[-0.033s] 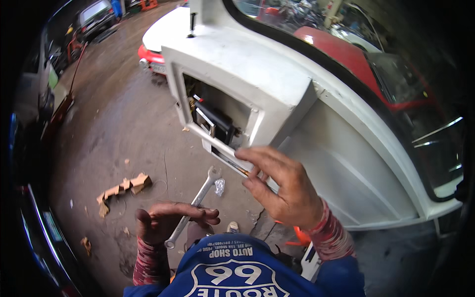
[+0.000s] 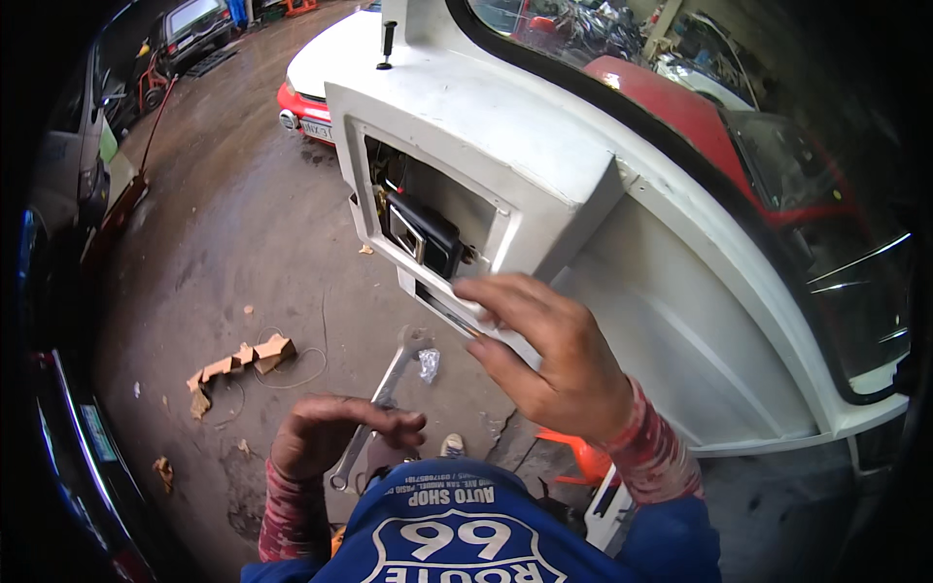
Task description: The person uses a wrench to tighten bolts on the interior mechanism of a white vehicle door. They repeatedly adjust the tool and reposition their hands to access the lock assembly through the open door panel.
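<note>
A long silver combination wrench (image 2: 397, 369) slants through my left hand (image 2: 330, 428), its open end up and its ring end showing below my fingers. My right hand (image 2: 564, 355) is bent at the lower edge of a white vehicle panel (image 2: 466, 121), fingertips and thumb curled toward each other. A thin brownish piece (image 2: 473, 333) shows by the thumb tip; its kind is too small to tell. Above that hand, the panel has a squarish opening with a black cylindrical part (image 2: 434, 233) inside. Below the opening runs a narrow slot in the panel's lower lip.
A black bolt-like post (image 2: 388, 44) stands on the panel's top. Torn cardboard (image 2: 238, 364) and a clear plastic scrap (image 2: 429, 365) lie on the floor. An orange-red object (image 2: 578, 457) is below my right forearm. Parked vehicles stand around, including a red car (image 2: 671, 117) behind the window.
My right hand has shifted slightly left along the panel edge, and less of the thin brownish piece shows. The wrench in my left hand has moved slightly and looks blurred.
</note>
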A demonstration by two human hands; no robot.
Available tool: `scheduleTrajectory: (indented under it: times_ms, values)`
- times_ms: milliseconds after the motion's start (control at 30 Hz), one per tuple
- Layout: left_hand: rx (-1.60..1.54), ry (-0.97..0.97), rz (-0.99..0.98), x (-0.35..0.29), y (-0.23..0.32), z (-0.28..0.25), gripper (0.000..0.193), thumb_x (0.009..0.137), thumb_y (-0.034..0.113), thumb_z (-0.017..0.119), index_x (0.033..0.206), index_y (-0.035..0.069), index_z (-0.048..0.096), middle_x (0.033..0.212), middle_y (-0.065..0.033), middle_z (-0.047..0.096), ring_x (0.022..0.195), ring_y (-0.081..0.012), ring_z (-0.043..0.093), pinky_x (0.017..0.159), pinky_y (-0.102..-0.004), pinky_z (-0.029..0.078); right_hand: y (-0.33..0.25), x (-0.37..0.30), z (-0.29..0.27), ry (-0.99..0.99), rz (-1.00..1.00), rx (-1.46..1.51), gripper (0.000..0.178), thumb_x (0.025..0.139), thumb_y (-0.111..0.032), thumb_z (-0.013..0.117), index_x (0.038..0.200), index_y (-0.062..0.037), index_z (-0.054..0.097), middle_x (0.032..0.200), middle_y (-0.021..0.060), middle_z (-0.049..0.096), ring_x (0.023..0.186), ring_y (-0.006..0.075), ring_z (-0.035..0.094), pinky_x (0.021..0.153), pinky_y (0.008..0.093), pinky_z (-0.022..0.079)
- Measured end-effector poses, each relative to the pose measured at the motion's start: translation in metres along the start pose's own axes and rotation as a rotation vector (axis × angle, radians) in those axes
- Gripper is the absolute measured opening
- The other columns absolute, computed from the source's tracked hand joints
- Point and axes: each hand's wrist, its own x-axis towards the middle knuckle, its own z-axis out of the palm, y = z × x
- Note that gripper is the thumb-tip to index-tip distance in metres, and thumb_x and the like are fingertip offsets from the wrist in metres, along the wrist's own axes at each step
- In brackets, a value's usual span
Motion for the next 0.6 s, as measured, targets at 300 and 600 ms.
scheduleTrajectory:
  times_ms: [300,600]
  values:
    - [0.083,0.295,-0.213,-0.035,-0.041,0.046,0.049,0.095,0.016,0.061,0.132,0.006,0.031,0.082,-0.0191,0.067,0.054,-0.0193,0.061,0.047,-0.0261,0.049,-0.005,0.113,0.038,-0.307,0.136,-0.871,0.026,0.083,-0.016,0.066,0.101,0.0013,0.07,0.103,0.0195,0.068,0.101,0.0304,0.067,0.079,0.0407,0.055]
    - [0.093,0.209,-0.313,-0.067,-0.051,0.043,0.023,0.099,0.011,0.053,0.116,-0.004,0.049,0.095,-0.0177,0.069,0.086,-0.0224,0.067,0.078,-0.0322,0.053,0.015,0.153,0.059,-0.66,0.49,-0.892,0.036,0.081,-0.025,0.061,0.102,0.0016,0.073,0.103,0.0201,0.071,0.09,0.0265,0.072,0.078,0.0413,0.057]
